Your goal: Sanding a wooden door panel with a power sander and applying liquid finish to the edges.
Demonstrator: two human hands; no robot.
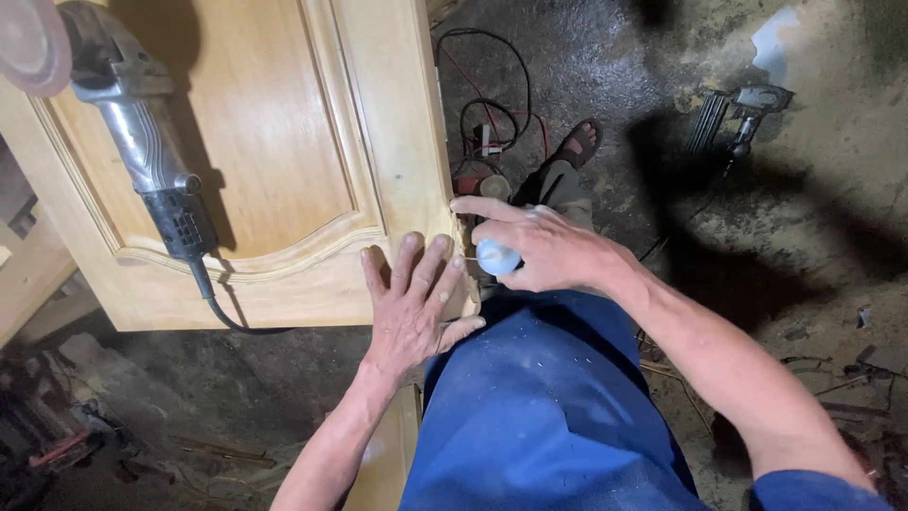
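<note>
The small white bottle [497, 256] sits at the lower right corner of the wooden door panel [284, 142], held just off the panel's right edge with its thin nozzle pointing left toward the wood. The right hand [544, 248] wraps around the bottle, fingers curled close about it and the forefinger stretched out along the top toward the panel's edge. The left hand [414, 301] lies flat on the same corner of the panel, palm down, its fingers spread wide and straight, the fingertips just beside the nozzle. The panel is pale varnished wood with a raised, arched moulding framing its inner field. On that field, toward the upper left corner, rests an angle grinder [132, 132] with a grey body and a round sanding disc [30, 43]; its black cord [222, 308] runs off the panel's lower edge. Below the hands are the person's legs in blue trousers [539, 407], and a sandalled foot [579, 142] shows past the panel's right edge. Red and black cables [492, 104] lie on the dark floor beside it, and a nail gun [742, 114] lies well apart to the right.
</note>
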